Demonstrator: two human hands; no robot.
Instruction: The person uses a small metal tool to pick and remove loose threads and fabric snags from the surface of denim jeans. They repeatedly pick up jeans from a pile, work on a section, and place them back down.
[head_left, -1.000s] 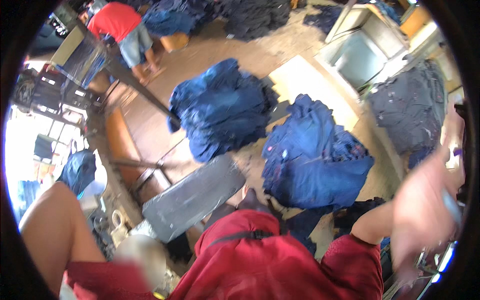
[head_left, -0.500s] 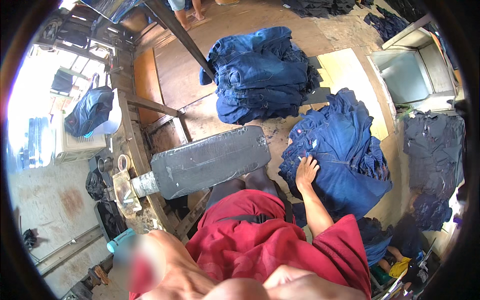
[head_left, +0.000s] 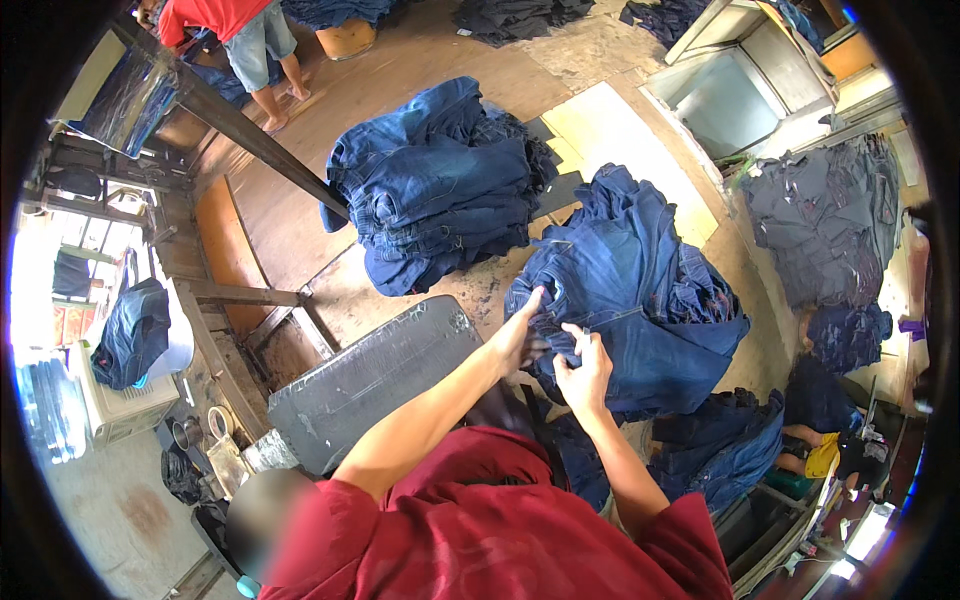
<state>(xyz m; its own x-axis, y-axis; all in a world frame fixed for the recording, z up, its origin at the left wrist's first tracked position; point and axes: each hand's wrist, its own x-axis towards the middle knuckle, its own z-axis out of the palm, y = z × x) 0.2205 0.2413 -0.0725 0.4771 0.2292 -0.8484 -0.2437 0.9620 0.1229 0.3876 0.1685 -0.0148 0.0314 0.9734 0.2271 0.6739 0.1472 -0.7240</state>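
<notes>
My left hand (head_left: 517,338) and right hand (head_left: 585,368) both rest on the near heap of blue jeans (head_left: 640,300) lying on the floor; I see the fingers of each curled into the denim, pinching its edge. Beyond: a second folded stack of jeans (head_left: 435,185); a grey padded board (head_left: 375,380) beside my left forearm
</notes>
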